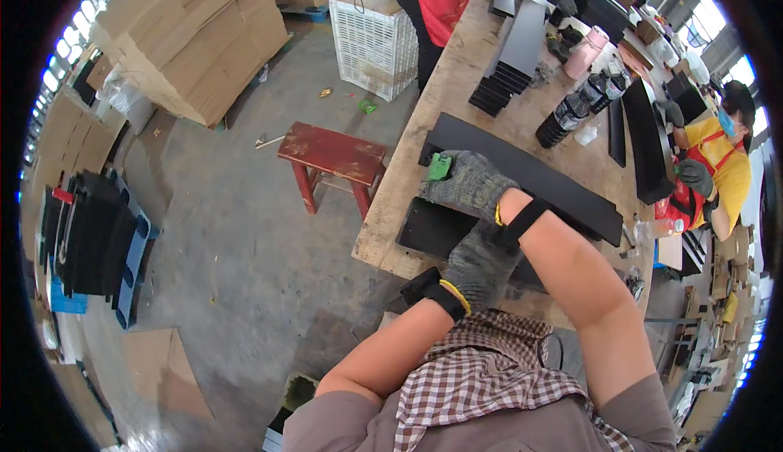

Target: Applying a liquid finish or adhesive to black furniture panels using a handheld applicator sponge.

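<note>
Pressing a green block [439, 166] to the long black panel [563, 187] near the table's [457, 77] left edge, the right hand [466, 184] grips closed; left hand [475, 263] steadies the small panel [428, 228], fingers curled. Firm, level pressure seems best.

A person in grey knit gloves works at a wooden surface [473, 68] in a warehouse. The right hand [466, 181] presses a small green tool [439, 166] against a long black panel [563, 191] lying across the surface. The left hand [477, 260] rests on a smaller black panel [428, 228] near the surface's edge. Stacked black panels [514, 52] and dark bottles [571, 113] sit farther along. A red stool [332, 152] stands on the concrete floor [220, 232] just beside the surface, with flattened cardboard [196, 36] piled beyond.
</note>
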Demonstrator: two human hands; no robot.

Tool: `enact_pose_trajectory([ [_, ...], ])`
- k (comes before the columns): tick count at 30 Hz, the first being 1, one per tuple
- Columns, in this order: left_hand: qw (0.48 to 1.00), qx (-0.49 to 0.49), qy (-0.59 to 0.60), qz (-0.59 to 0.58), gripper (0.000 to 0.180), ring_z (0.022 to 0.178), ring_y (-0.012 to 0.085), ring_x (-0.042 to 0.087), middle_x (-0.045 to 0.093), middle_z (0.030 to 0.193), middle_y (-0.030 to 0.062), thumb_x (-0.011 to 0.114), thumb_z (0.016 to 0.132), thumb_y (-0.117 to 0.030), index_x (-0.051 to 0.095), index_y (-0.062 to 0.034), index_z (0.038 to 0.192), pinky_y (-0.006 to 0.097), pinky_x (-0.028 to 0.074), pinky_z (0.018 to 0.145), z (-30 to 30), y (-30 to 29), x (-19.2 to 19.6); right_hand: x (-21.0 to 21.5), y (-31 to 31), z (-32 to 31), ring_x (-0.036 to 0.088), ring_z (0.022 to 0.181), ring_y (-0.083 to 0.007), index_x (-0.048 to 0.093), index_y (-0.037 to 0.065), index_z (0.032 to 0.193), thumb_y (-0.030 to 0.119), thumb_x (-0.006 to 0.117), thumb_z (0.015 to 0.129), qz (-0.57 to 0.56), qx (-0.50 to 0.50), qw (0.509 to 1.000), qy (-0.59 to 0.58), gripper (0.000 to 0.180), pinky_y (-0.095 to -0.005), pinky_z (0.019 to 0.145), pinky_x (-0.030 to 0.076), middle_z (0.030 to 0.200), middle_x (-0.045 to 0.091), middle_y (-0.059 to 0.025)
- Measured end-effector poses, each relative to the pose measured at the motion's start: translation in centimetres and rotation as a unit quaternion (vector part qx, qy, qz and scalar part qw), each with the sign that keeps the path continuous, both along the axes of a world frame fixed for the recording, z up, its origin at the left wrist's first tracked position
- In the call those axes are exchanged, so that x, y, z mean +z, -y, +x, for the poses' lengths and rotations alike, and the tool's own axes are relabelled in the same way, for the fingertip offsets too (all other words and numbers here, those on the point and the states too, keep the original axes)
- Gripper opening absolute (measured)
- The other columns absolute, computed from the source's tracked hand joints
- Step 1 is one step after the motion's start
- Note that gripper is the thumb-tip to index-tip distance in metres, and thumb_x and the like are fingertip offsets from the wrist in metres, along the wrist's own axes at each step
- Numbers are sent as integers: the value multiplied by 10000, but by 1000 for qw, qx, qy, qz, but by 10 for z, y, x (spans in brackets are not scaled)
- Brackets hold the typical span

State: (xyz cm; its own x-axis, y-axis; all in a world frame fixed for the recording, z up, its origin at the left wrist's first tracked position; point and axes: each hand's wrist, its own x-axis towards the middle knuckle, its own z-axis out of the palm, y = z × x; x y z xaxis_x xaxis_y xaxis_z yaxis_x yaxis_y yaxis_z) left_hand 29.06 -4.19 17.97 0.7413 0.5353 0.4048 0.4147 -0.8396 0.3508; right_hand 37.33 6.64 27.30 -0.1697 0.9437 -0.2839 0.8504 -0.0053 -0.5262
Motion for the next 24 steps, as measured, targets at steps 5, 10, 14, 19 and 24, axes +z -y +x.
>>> enact_pose_trajectory([
  [5, 995, -81, 43, -30, 441, 1254, 337, 586, 671, 1314, 102, 685, 882, -467, 727, -119, 1151, 483, 458, 1071, -10, -6, -10, 14, 1, 18, 693, 1011, -416, 739, 82, 1055, 475, 775, 787, -42, 7, 998, 53, 477, -457, 897, 547, 1072, 744, -210],
  [10, 996, -35, -51, -68, 480, 1131, 330, 618, 675, 1205, 91, 718, 854, -465, 710, -115, 1181, 492, 482, 984, -3, -2, 11, -8, 14, 19, 688, 1048, -438, 727, 63, 1091, 477, 747, 797, 7, -42, 999, -1, 508, -490, 935, 544, 1113, 737, -231],
  [14, 999, -28, -2, -31, 376, 1074, 310, 628, 680, 1133, 75, 765, 797, -452, 773, -156, 1029, 477, 493, 930, -21, -2, 9, 12, 45, 36, 694, 1003, -447, 720, 55, 1027, 454, 725, 823, -3, -60, 998, 20, 448, -498, 901, 552, 1057, 738, -234],
  [19, 995, -65, 32, -63, 232, 973, 293, 643, 695, 934, 39, 794, 759, -403, 794, -197, 865, 453, 505, 880, -14, -6, 22, 8, 108, 125, 700, 966, -429, 719, 107, 970, 413, 648, 880, 18, -114, 980, 164, 327, -523, 859, 556, 1043, 743, -196],
  [24, 993, -74, 81, -52, 184, 886, 319, 647, 686, 873, 57, 851, 683, -299, 755, -184, 789, 458, 508, 795, -10, -9, 34, 9, 144, 147, 713, 936, -396, 738, 172, 965, 342, 625, 891, 127, -141, 963, 192, 217, -522, 797, 560, 1006, 751, -149],
])
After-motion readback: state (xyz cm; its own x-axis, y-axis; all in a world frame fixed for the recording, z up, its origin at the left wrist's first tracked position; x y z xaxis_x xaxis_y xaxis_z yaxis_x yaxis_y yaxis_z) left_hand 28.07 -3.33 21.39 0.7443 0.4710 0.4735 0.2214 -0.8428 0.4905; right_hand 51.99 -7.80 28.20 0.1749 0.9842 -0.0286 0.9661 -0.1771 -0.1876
